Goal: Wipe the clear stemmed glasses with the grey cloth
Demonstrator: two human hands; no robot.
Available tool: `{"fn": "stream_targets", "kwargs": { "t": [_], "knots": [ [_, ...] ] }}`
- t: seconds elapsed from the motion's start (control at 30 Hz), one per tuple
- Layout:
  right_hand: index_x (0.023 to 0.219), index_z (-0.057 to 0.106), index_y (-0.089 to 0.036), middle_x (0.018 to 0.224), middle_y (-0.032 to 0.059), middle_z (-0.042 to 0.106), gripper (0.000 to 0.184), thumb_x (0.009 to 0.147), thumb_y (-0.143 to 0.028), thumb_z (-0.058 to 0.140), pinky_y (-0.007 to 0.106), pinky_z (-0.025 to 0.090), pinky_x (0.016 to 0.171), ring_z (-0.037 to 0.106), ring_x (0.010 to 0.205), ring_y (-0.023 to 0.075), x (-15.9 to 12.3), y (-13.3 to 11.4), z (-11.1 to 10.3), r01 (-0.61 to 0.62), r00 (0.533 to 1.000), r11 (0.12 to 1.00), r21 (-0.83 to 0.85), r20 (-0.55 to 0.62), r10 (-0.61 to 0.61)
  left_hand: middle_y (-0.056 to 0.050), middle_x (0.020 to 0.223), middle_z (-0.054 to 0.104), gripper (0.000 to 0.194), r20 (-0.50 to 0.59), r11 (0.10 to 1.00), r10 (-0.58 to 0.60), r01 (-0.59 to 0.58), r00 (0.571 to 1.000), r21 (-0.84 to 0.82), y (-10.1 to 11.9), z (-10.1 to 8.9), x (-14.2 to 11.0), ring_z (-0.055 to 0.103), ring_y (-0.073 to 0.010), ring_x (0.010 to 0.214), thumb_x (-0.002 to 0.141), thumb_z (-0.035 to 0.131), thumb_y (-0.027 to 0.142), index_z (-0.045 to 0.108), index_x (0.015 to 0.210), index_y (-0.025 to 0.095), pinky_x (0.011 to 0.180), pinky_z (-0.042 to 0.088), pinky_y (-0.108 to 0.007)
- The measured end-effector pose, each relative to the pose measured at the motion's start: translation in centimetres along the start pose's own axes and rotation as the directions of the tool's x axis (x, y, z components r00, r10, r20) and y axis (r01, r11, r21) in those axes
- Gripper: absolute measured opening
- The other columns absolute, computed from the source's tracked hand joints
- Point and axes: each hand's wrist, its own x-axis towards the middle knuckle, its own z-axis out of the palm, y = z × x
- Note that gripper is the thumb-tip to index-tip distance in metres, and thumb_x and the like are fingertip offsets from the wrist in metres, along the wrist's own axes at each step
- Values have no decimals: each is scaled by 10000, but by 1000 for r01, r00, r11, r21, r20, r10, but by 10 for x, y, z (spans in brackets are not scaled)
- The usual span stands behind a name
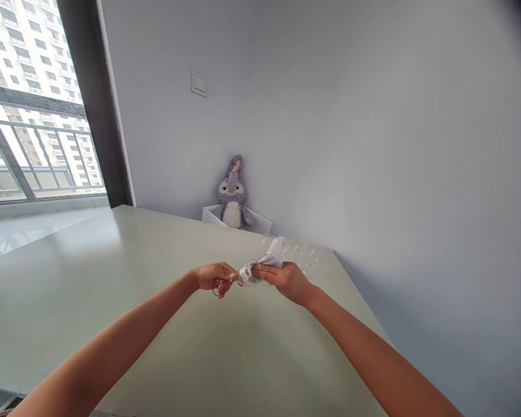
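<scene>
Over the table, my left hand (216, 278) is closed around the stem of a clear wine glass (239, 280), held sideways with its round foot by my fingers. A white cloth (276, 250) covers much of the bowl. My right hand (289, 281) presses this cloth against the glass, its fingers wrapped over it, and one end of the cloth sticks up above the knuckles. Just behind my right hand, several clear stemmed glasses (301, 250) are on the tabletop; their outlines are faint and partly hidden by the cloth and hand.
The pale green table (169, 341) reaches to the wall. At its far edge is a white perforated basket (261, 222) with a purple plush rabbit (231, 197) in it. A light switch (198, 83) is on the wall. At left, a window (35, 116) shows a railing and buildings.
</scene>
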Motion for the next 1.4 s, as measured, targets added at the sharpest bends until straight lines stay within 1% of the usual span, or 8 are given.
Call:
{"fn": "stream_targets", "kwargs": {
  "t": [0.2,0.33,0.43,0.6,0.73,0.83,1.13,1.4],
  "knots": [
    [1196,511,-281,1194,33,570,409,836,-142,375,249,483,658,620,895,151,-11,-13,6,-360,891,822,441,-98,443,46,422,401,340,-120,988,106,-118,987,-100,-15,-5,-2,373,-77,401,716,594,377,634,904,96,477,421,-276],
    [1104,531,-229,837,46,672,352,807,-411,483,256,469,437,628,566,156,-10,-25,21,-439,496,-37,898,276,824,58,473,400,382,-584,948,182,-298,791,-109,-23,0,-2,382,-67,452,717,581,432,607,964,142,556,426,-255],
    [924,543,-198,639,10,617,359,761,-517,517,240,421,369,572,457,141,-3,-30,30,-294,357,-426,856,512,782,52,513,413,437,-812,956,211,-290,545,53,-29,4,2,414,-80,490,693,576,484,604,970,147,581,422,-252],
    [1104,490,-177,608,35,600,468,840,-538,352,277,434,445,570,534,180,18,-44,28,-482,371,79,873,121,921,49,502,426,409,-862,966,253,-171,439,196,-40,9,5,390,-82,463,696,551,479,611,930,149,482,325,-210],
    [1239,452,-206,1173,143,550,496,828,-484,433,416,426,795,519,1003,299,36,-62,37,-559,770,765,320,-143,622,30,501,463,283,-816,886,357,111,455,449,-45,15,5,387,-88,464,706,487,375,615,764,128,462,290,-213],
    [1223,490,-216,1277,100,482,406,857,-381,431,524,268,951,427,1111,336,44,-65,51,-423,902,906,-19,-103,419,12,501,480,153,-787,834,401,167,469,525,-46,16,3,396,-100,496,606,535,272,547,549,130,477,281,-225],
    [935,651,-192,970,106,610,262,843,-325,445,429,360,852,522,929,270,59,-38,49,-464,886,885,33,-11,464,-28,537,509,195,-670,680,539,205,511,704,-45,26,5,452,-147,585,614,612,289,542,468,181,579,323,-252],
    [673,601,-158,589,19,562,473,778,-571,396,270,385,504,506,531,144,70,-6,54,-530,595,112,841,274,756,39,588,494,449,-652,691,622,88,433,717,-45,34,7,420,-102,552,722,571,424,553,1137,255,596,368,-217]
  ]
}}
